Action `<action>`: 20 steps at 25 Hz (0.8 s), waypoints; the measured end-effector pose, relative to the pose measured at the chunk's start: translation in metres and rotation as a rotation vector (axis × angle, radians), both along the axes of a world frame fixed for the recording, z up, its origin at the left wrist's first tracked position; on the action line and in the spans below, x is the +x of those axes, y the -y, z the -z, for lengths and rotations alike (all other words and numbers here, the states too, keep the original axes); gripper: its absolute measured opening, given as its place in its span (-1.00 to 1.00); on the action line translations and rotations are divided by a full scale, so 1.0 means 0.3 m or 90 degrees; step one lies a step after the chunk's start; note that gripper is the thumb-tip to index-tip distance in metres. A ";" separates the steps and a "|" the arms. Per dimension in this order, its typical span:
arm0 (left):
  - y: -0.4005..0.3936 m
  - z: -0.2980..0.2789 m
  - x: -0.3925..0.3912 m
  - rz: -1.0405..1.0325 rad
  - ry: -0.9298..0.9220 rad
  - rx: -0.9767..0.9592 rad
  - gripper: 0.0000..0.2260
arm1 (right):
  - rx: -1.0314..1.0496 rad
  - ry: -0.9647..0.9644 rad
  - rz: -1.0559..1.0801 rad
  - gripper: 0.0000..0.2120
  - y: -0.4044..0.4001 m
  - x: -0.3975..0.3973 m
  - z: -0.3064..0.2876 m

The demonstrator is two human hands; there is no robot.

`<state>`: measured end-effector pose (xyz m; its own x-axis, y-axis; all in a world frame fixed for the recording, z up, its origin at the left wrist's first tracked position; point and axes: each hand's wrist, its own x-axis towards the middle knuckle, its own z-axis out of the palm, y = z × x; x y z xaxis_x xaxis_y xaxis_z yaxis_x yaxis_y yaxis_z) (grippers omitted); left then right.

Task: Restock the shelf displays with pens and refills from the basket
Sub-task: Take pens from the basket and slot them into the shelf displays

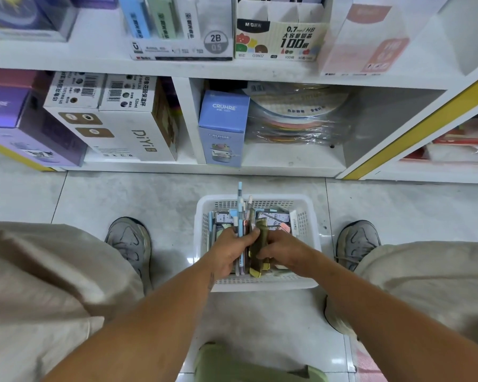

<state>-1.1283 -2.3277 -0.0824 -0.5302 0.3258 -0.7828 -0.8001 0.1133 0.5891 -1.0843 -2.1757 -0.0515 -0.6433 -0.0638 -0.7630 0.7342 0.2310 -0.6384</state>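
A white plastic basket (202, 232) stands on the floor between my feet, filled with pens and flat refill packs. My left hand (232, 250) grips a bundle of pens (240, 213) whose pastel blue and pink ends stick up above the basket rim. My right hand (283, 250) holds an olive-brown pack (260, 230) pressed against that bundle. Shelf display boxes for leads sit above: a 2B 0.5 box (181, 46) and a 0.7 mm HB box (280, 41).
The white shelf unit (249, 70) stands ahead, with boxed cups (116, 125), a blue CRUHRE box (222, 128) and wrapped coloured paper (295, 117) in its lower compartments. My grey shoes (130, 244) flank the basket on the tiled floor (122, 194).
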 end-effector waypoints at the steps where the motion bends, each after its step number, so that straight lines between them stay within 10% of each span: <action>1: 0.003 0.001 0.000 0.005 0.004 -0.002 -0.80 | 0.002 -0.010 -0.015 -0.78 -0.005 -0.003 0.003; 7: 0.003 -0.002 -0.004 0.001 -0.006 0.018 -0.70 | 0.116 -0.112 -0.078 -0.88 0.015 -0.017 -0.007; 13: 0.023 -0.057 -0.015 0.035 0.008 0.069 -0.70 | -0.169 -0.050 -0.056 -0.76 -0.021 -0.015 -0.087; 20: 0.019 -0.193 -0.049 0.103 -0.051 0.127 -0.58 | -0.075 -0.143 0.011 -0.68 -0.025 -0.032 -0.197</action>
